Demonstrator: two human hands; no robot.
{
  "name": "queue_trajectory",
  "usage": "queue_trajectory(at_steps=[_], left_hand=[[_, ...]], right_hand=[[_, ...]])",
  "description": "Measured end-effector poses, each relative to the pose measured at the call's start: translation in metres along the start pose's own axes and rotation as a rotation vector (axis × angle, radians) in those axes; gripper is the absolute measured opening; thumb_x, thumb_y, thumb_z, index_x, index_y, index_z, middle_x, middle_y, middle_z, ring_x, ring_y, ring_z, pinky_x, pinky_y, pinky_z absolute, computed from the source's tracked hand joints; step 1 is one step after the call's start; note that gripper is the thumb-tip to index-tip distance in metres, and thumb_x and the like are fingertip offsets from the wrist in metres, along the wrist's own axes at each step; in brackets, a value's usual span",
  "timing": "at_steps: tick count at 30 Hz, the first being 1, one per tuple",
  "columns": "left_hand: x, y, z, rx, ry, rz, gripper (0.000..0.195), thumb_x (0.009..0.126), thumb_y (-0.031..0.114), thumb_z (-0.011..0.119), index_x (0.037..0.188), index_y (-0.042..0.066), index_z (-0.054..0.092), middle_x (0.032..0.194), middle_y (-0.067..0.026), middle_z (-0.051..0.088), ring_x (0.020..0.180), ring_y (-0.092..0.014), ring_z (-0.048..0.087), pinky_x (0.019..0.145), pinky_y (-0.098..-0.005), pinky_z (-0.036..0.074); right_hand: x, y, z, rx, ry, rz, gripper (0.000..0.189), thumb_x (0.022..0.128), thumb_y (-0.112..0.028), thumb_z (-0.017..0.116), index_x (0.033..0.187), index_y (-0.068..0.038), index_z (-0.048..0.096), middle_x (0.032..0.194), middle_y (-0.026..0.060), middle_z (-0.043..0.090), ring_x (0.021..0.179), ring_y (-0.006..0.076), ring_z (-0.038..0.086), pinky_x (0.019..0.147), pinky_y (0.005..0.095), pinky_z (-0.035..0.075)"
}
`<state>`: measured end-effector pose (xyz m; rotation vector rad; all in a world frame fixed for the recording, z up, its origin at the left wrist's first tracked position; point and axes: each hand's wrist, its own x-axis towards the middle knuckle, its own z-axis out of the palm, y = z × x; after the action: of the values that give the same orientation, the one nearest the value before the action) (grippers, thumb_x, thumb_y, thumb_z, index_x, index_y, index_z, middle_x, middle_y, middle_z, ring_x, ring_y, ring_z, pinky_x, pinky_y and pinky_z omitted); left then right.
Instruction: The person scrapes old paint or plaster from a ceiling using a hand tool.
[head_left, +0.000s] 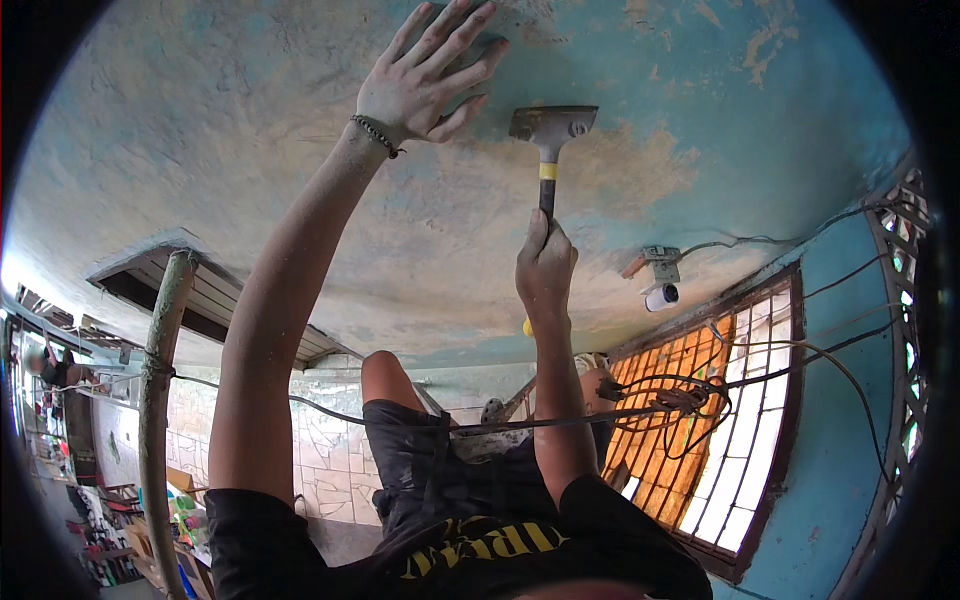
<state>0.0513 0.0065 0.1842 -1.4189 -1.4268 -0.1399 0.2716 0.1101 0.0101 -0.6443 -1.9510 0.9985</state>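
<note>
My left hand (427, 82), dusty, with a dark beaded bracelet at the wrist, has its fingers spread. Its palm faces a flaking blue-painted surface (360, 217); whether it touches is hard to tell. In my right hand (546, 259) is a scraper (551, 135) with a wide flat blade head, a dark handle and a yellow band. The blade lies at or close to the surface, to the right of my left hand. Pale, worn patches (637, 165) show around it. A yellow handle end (528, 328) peeks out beside my right wrist.
Cables (487, 426) cross in front of my body and bunch into a tangle (682, 397) by a barred window (712, 420). A small white camera-like device (661, 298) is mounted at right. A pole (159, 360) stands at left. Farther left is another person (60, 371).
</note>
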Motion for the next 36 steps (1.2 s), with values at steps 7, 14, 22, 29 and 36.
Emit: queue_trajectory(at_steps=[7,14,22,29,36], left_hand=[[-0.003,0.001,0.005,-0.033,-0.009,0.004,0.056,0.094,0.036,0.045,0.144,0.014,0.06,0.169,-0.0258,0.03,0.158,-0.043,0.027,0.126,-0.0618,0.023],[0.001,-0.002,-0.002,-0.045,-0.028,-0.047,0.059,0.094,0.033,0.045,0.15,0.018,0.054,0.17,-0.0248,0.028,0.158,-0.045,0.024,0.126,-0.0649,0.021],[0.001,0.005,-0.004,0.015,0.067,-0.151,0.06,0.089,0.032,0.054,0.149,0.029,0.054,0.17,-0.0106,0.032,0.156,-0.032,0.033,0.128,-0.054,0.024],[-0.02,0.026,0.005,-0.003,0.007,-0.215,0.061,0.093,0.036,0.054,0.154,0.036,0.05,0.176,-0.0084,0.019,0.162,-0.033,0.019,0.129,-0.057,0.016],[-0.089,0.112,0.026,-0.306,-0.499,0.024,0.069,0.096,0.039,0.061,0.162,0.034,0.039,0.175,-0.013,0.019,0.161,-0.036,0.018,0.131,-0.0577,0.013]], right_hand=[[-0.051,0.045,0.026,-0.135,-0.014,0.047,0.043,0.11,-0.031,0.049,0.087,0.001,0.065,0.068,0.027,0.061,0.065,0.0489,0.06,0.06,0.0533,0.044],[0.018,-0.046,0.002,0.05,0.003,-0.082,0.042,0.111,-0.033,0.049,0.088,0.0,0.062,0.066,0.0274,0.059,0.068,0.0518,0.062,0.058,0.0564,0.044],[-0.081,0.063,0.042,-0.029,-0.07,0.13,0.047,0.108,-0.038,0.052,0.086,0.002,0.064,0.074,0.03,0.064,0.076,0.0522,0.065,0.063,0.0581,0.046],[-0.219,0.104,0.001,-0.067,-0.335,0.565,0.042,0.099,-0.037,0.055,0.096,0.004,0.062,0.084,0.0328,0.067,0.089,0.0549,0.066,0.077,0.0604,0.048],[-0.251,0.085,-0.079,0.358,-0.45,0.637,0.011,0.104,-0.011,0.055,0.106,-0.002,0.048,0.067,0.0034,0.052,0.041,0.0152,0.054,0.037,0.0306,0.041]])
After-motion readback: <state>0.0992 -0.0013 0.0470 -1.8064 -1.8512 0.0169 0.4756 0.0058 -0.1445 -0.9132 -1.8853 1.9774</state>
